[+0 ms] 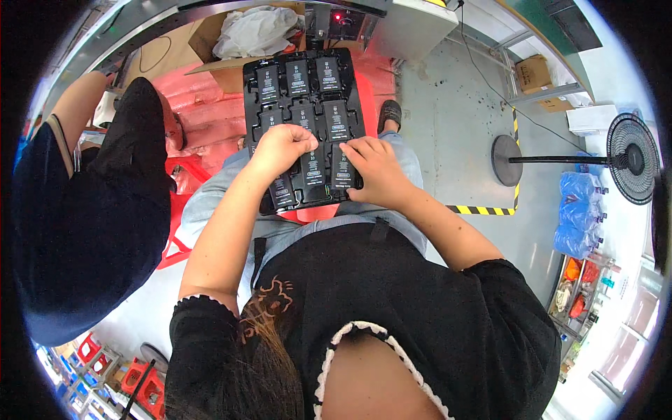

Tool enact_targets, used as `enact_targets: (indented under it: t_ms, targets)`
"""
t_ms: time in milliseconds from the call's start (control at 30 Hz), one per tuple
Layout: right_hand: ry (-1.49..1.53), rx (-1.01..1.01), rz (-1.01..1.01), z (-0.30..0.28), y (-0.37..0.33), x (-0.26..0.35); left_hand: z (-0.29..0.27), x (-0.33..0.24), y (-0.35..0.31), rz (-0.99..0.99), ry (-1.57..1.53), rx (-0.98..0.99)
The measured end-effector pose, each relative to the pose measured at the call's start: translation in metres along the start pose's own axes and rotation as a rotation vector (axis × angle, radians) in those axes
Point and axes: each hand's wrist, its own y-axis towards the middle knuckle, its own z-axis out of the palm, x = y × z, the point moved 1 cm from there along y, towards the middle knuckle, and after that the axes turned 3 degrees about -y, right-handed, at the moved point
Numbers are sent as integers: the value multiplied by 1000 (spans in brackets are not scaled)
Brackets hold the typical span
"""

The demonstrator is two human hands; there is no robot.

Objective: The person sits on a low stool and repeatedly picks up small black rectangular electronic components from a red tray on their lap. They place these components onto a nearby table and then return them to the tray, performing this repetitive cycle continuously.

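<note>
A black moulded tray (249,94) lies across my lap, with several flat black batteries with white print in its pockets. My left hand (283,148) is over the middle of the tray, thumb and forefinger pinched together by the upper end of the lower middle battery (312,168). Whatever is in that pinch, if anything, is too small to make out. On the right side, my right hand (379,170) grips the lower right battery (342,173), fingertips at its upper end and thumb near its lower right edge. My left wrist partly hides the batteries on the left.
Beside me on the left sits another person in dark clothes (91,231). An open cardboard box (203,42) with white plastic bags stands beyond the tray, near a device with a red light (338,17). At right are a black fan (632,159) and blue-wrapped bottles (579,213).
</note>
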Motion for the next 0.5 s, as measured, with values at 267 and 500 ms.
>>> enact_targets:
  t_ms: [267, 500]
  targets:
    - [-213, 96, -48, 10, -21, -10, 33, 11, -39, 401, 507, -375]
    - [-356, -406, -113, -88, 29, -38, 31, 21, -83, 432, 537, -480]
